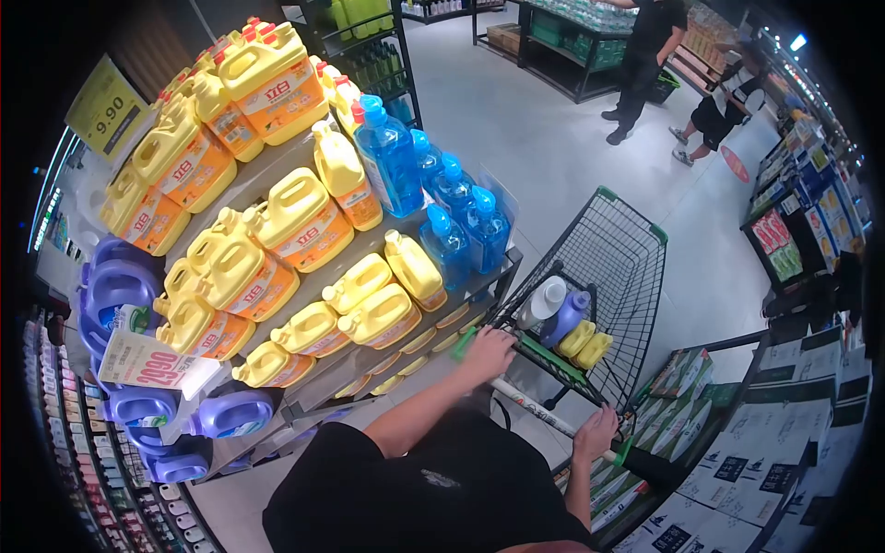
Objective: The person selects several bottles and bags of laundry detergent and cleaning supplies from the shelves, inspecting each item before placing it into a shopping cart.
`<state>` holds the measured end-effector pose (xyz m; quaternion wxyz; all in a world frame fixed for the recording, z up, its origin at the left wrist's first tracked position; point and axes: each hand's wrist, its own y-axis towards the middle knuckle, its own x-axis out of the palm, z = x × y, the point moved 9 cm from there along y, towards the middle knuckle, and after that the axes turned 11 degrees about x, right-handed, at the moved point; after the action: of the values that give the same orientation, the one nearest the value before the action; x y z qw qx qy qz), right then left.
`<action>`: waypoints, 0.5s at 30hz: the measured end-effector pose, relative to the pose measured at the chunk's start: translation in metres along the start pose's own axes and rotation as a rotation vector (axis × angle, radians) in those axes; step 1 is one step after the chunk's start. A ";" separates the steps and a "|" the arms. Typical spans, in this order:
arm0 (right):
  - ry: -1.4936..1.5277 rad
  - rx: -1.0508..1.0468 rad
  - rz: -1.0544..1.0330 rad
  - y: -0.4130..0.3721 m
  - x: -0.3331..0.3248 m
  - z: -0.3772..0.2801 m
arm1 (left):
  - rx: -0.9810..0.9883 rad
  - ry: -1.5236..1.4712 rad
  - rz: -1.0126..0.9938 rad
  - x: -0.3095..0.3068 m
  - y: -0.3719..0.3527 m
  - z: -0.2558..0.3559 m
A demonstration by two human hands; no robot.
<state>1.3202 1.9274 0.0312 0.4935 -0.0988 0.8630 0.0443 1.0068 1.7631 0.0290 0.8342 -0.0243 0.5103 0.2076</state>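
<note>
Both of my hands hold the handle of a shopping cart. My left hand is wrapped round the bar at its left end, by the green corner piece. Farther right, my right hand grips the same handlebar near its other green end. Inside the cart, close to the handle, are a white bottle, a purple bottle and yellow jugs. The front part of the wire basket shows only mesh and the floor beneath.
Left of the cart rises a tiered display with yellow detergent jugs, blue bottles and purple jugs. Stacked white cartons stand close on the right. Two people are ahead on the grey floor.
</note>
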 end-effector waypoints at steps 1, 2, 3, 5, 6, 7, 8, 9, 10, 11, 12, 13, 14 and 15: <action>-0.010 -0.004 0.011 0.007 0.001 -0.004 | 0.013 -0.002 0.020 -0.002 0.008 -0.002; -0.027 -0.005 0.012 0.015 0.003 -0.007 | 0.026 -0.004 0.037 -0.003 0.016 -0.003; -0.044 -0.005 0.013 0.022 0.001 -0.012 | 0.037 -0.005 0.054 -0.003 0.022 -0.003; -0.061 -0.007 0.012 0.038 0.005 -0.018 | 0.033 -0.010 0.041 0.002 0.037 -0.007; -0.061 -0.010 0.011 0.047 0.007 -0.018 | 0.032 -0.010 0.037 0.002 0.046 -0.009; -0.062 -0.013 0.009 0.057 0.009 -0.018 | 0.018 -0.004 0.010 0.004 0.052 -0.010; -0.072 -0.023 0.012 0.067 0.011 -0.018 | 0.017 -0.016 0.016 0.003 0.060 -0.010; -0.080 -0.031 0.015 0.076 0.011 -0.021 | 0.016 -0.026 0.020 0.007 0.067 -0.012; -0.084 -0.039 0.017 0.084 0.012 -0.024 | 0.017 -0.032 0.023 0.010 0.075 -0.014; -0.089 -0.041 0.014 0.093 0.012 -0.026 | 0.018 -0.017 0.014 0.013 0.082 -0.015; -0.093 -0.046 0.013 0.103 0.013 -0.029 | 0.022 -0.012 0.014 0.011 0.090 -0.015; -0.098 -0.051 0.011 0.114 0.015 -0.030 | 0.026 -0.007 0.015 0.010 0.097 -0.015; -0.091 -0.052 0.006 0.125 0.017 -0.030 | 0.029 -0.004 0.015 0.010 0.105 -0.014; -0.084 -0.054 -0.001 0.136 0.019 -0.032 | 0.020 -0.051 -0.001 0.014 0.111 -0.015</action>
<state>1.2547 2.0519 0.0282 0.5266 -0.1103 0.8399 0.0714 0.9585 1.8655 0.0292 0.8472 -0.0109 0.4910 0.2025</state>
